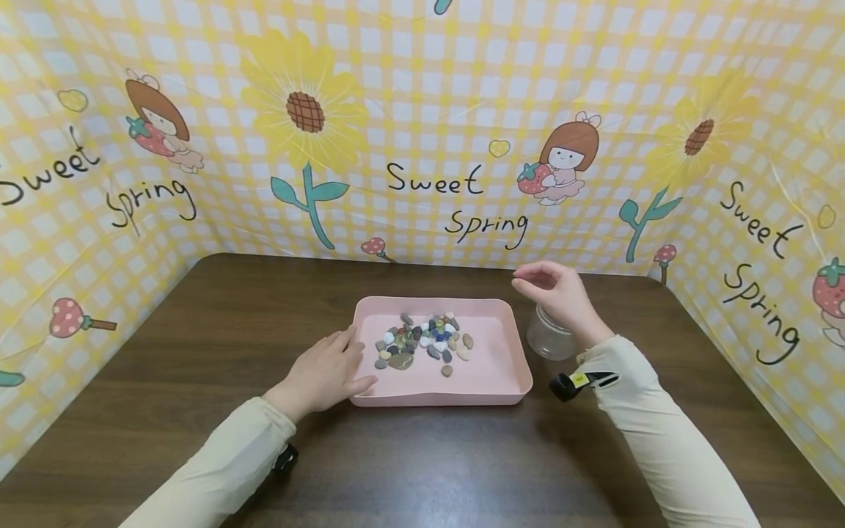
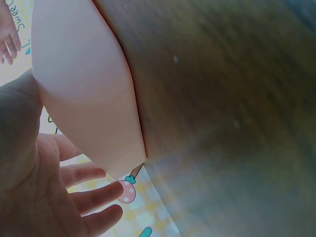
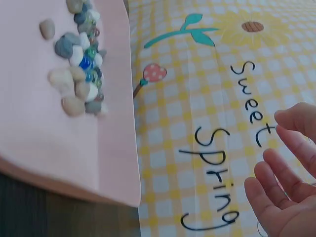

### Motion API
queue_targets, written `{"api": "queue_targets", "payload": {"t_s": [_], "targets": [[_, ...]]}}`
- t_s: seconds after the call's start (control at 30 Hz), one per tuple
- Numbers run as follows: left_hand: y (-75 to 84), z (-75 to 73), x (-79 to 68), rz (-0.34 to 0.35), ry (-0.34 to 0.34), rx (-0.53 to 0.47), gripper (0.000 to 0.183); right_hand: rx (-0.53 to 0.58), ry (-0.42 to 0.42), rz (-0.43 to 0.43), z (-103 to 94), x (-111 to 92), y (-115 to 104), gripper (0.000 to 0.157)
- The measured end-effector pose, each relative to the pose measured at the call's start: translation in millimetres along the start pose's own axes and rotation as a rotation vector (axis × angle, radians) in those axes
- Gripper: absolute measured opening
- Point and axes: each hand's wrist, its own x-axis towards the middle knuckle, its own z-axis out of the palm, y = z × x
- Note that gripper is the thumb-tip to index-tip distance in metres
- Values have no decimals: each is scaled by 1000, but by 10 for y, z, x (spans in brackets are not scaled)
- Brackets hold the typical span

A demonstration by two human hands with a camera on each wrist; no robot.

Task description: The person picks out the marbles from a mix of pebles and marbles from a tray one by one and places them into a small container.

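A pink tray (image 1: 485, 374) stands on the table, holding a loose spread of small pebbles (image 1: 400, 361) and shiny glass beads (image 1: 441, 336). At the tray's left end, my left hand (image 1: 323, 370) touches the rim, with the thumb over the edge and the fingers loosely extended along the outside. My right hand (image 1: 557, 293) hovers above a clear jar (image 1: 550, 339) to the right of the tray. In the right wrist view its fingers (image 3: 269, 190) are loosely bent, with a gap to the thumb side and nothing visible between them. The hand partly hides the jar's mouth.
The brown wooden table (image 1: 422, 462) extends around the tray and jar. A yellow checked cloth (image 1: 422, 132) with printed flowers and lettering hangs behind it and along both sides. A black wrist device (image 1: 564, 387) sits under the right sleeve.
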Motion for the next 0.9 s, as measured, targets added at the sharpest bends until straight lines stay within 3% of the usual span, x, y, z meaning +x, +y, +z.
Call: {"api": "queue_targets", "payload": {"t_s": [0.47, 0.9], "targets": [[-4, 11, 4, 0, 3, 4, 62, 39, -112, -49, 295, 120, 5, 28], [5, -13, 7, -15, -14, 29, 62, 12, -162, -18, 497, 229, 86, 24]]}}
